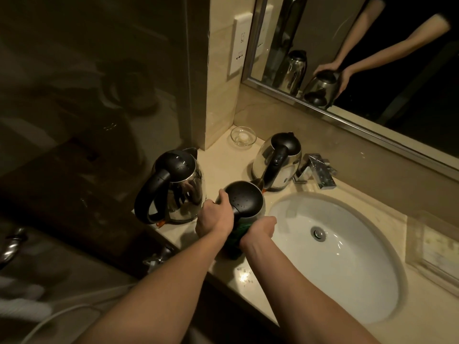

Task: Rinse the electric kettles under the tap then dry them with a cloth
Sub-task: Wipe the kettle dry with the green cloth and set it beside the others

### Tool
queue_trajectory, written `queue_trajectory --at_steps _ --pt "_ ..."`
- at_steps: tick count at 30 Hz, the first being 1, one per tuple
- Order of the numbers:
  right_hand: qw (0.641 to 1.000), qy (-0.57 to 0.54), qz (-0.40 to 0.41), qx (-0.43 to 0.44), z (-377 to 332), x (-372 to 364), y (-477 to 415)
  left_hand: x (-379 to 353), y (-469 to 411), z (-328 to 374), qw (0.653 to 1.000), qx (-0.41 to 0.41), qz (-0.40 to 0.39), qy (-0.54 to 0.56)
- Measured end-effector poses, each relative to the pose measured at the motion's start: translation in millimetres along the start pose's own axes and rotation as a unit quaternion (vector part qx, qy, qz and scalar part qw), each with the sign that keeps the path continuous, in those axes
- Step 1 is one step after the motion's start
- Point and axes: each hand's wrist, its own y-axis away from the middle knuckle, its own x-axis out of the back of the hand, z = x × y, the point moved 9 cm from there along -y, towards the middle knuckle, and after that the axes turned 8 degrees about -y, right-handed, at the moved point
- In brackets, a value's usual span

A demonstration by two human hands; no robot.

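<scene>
Three steel kettles with black lids stand on the beige counter (216, 170). My left hand (216, 217) grips the left side of the middle kettle (246, 198), which has water drops on its lid. My right hand (260, 229) presses a dark green cloth (236, 242) against that kettle's near side; the kettle's handle is hidden behind the hands. A second kettle (173, 187) stands to the left, handle toward me. The third kettle (278, 160) stands behind, next to the chrome tap (316, 170).
A white oval sink (360, 256) lies to the right of the hands. A small glass dish (243, 136) sits in the back corner. A mirror (372, 58) runs along the back wall. A wall socket plate (239, 43) is on the left pillar. A clear box (437, 244) stands at the far right.
</scene>
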Motion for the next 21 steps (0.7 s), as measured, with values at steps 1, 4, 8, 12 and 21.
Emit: queue_trajectory --at_steps 1,4,8,12,21 --pt "1.000 0.001 0.000 -0.003 0.6 -0.5 -1.1 0.2 -0.9 0.7 1.000 -0.003 -0.001 -0.005" --pt "1.000 0.001 0.009 0.000 2.5 -0.1 -3.3 0.4 -0.8 2.2 1.000 -0.008 -0.004 -0.012" --pt "0.999 0.001 0.035 -0.004 14.2 3.8 -9.3 1.0 0.0 2.8 1.000 -0.007 -0.006 -0.008" --pt "0.999 -0.010 0.034 -0.020 22.9 4.5 -13.7 1.4 -0.5 2.5 1.000 -0.015 -0.008 -0.013" --pt "1.000 -0.004 0.022 -0.015 11.4 1.2 -4.8 0.1 -4.4 3.0 0.999 -0.025 -0.015 -0.024"
